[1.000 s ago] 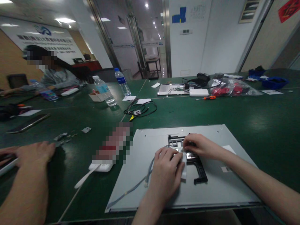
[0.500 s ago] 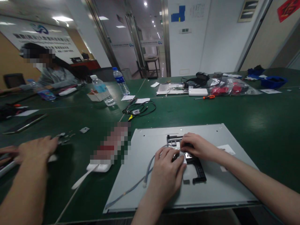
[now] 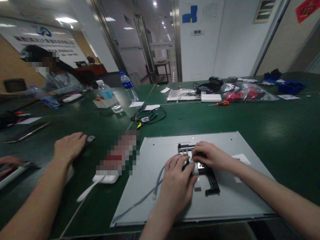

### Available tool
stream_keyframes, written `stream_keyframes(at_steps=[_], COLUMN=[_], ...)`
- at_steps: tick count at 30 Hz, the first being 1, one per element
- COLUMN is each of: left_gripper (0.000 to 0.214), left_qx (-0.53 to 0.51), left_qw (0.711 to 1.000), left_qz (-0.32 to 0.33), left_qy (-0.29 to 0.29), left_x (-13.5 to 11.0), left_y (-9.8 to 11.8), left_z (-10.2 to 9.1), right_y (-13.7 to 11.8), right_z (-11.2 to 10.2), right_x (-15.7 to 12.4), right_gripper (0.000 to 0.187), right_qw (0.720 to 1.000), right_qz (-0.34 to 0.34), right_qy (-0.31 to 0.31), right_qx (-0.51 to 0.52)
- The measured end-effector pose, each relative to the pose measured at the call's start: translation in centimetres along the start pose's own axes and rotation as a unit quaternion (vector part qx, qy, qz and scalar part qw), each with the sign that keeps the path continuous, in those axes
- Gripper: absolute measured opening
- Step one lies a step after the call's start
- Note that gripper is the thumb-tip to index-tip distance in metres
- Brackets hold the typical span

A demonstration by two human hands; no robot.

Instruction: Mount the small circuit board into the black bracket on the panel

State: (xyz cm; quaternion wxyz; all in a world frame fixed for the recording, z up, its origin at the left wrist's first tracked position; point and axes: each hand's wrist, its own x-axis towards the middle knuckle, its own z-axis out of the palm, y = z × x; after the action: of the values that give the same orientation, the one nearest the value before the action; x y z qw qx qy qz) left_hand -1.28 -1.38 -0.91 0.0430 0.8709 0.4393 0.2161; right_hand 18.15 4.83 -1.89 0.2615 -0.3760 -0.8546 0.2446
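Observation:
A grey metal panel (image 3: 232,196) lies flat on the green table in front of me. A black plastic bracket (image 3: 212,181) sits on its middle. My left hand (image 3: 176,185) rests on the panel with its fingers curled over a small white piece at the bracket's left side. My right hand (image 3: 212,156) presses on the bracket's top, fingers bent together. A grey cable (image 3: 155,190) runs from under my left hand toward the panel's front left corner.
A co-worker's arm and hand (image 3: 70,146) reach over small metal parts at the left. A white device (image 3: 106,179) lies beside the panel. Water bottles (image 3: 110,96), black cables (image 3: 148,116), an orange screwdriver (image 3: 222,104) and bagged red items (image 3: 246,93) lie farther back.
The co-worker's hand has moved right and forward to the small metal parts. My left hand has shifted slightly and covers more of the white piece. My right hand stays on the bracket.

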Motion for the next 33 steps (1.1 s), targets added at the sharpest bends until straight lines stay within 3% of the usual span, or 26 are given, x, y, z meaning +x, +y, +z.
stream_keyframes(at_steps=[9,24,29,33], left_gripper=[0.039,0.044,0.041,0.043], left_qx=[0.01,-0.001,-0.009,-0.009], left_qw=[1.0,1.0,1.0,1.0], left_qz=[-0.004,-0.013,-0.02,-0.019], left_qy=[-0.002,-0.004,-0.007,-0.008], left_x=[-0.1,-0.2,-0.1,-0.1], left_y=[-0.2,-0.4,-0.3,-0.4], left_z=[0.2,0.1,0.0,0.0], right_y=[-0.2,-0.7,-1.6,-1.8], right_z=[-0.5,-0.8,-1.0,-0.9], right_x=[-0.1,-0.3,-0.8,-1.1], right_gripper=[0.006,0.008,0.025,0.028], right_qw=[1.0,1.0,1.0,0.999], right_qz=[0.0,-0.007,-0.02,-0.042], right_qy=[0.02,-0.012,-0.012,-0.017], right_qx=[0.002,0.007,0.005,-0.003])
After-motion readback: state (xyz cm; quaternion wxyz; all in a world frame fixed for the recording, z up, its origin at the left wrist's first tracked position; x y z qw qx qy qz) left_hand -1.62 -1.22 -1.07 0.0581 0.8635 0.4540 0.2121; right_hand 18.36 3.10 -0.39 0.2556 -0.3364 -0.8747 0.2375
